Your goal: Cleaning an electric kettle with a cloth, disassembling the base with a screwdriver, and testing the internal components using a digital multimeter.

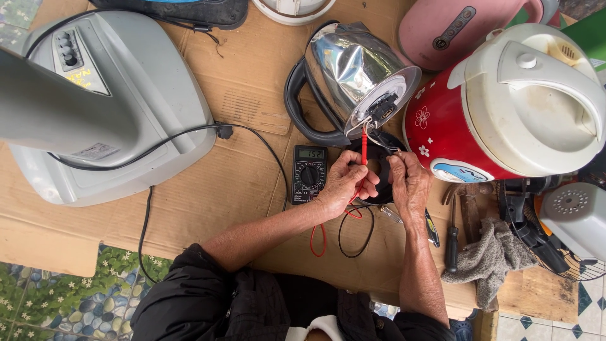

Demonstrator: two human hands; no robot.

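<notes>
Both forearms reach forward over the cardboard sheet (240,107), wrists bent slightly inward so the hands nearly meet. The left hand (344,183) pinches a red test probe (363,148), its tip raised to the underside of the steel kettle (353,76). The right hand (410,183) closes its fingers on a black probe (379,140) aimed at the same base. A black multimeter (309,173) lies just left of the left hand. The kettle lies tipped on its side beyond the hands, beside a red rice cooker (505,107).

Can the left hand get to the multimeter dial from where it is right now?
Probably yes. The left hand, gripping the red probe, sits right beside the multimeter, and nothing covers the dial; it would have to free its fingers first.
</notes>
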